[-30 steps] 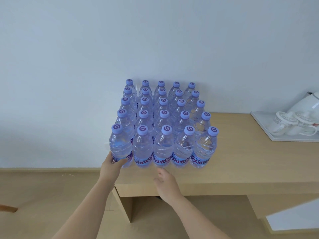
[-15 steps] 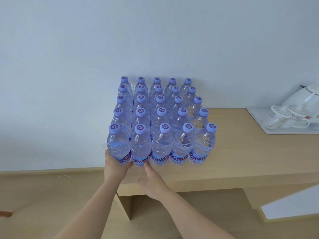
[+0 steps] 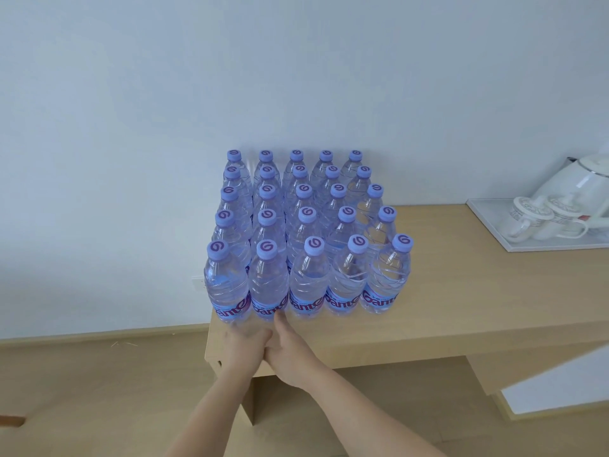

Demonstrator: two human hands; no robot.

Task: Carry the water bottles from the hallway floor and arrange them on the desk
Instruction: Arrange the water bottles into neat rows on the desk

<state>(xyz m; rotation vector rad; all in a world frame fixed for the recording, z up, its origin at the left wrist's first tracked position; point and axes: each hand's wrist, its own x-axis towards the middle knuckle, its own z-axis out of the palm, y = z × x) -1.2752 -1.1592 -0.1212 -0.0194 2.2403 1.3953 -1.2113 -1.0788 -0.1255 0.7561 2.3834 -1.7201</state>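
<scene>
Nearest, our two forearms reach in from below and meet at the front left corner of the tabletop (image 3: pixel 428 328). Our left hand (image 3: pixel 242 341) and right hand (image 3: pixel 290 347) press side by side, touching each other. The left hand's fingers curl round the base of the front-left bottle (image 3: pixel 225 285). The right hand's fingers lie straight, with one fingertip touching the base of the second bottle (image 3: pixel 267 285) in the front row.

Next, the bottles (image 3: pixel 309 232): clear plastic, purple caps, blue-and-purple labels, all upright. They stand in a block of five rows of five on the left end of the tabletop, packed close, with the back row near the wall (image 3: pixel 296 77).

Farther right, well apart from the block, a white tray (image 3: pixel 487 222) holds two patterned cups (image 3: pixel 534 216) and a white kettle (image 3: pixel 583 179), partly cut off by the frame edge.
</scene>
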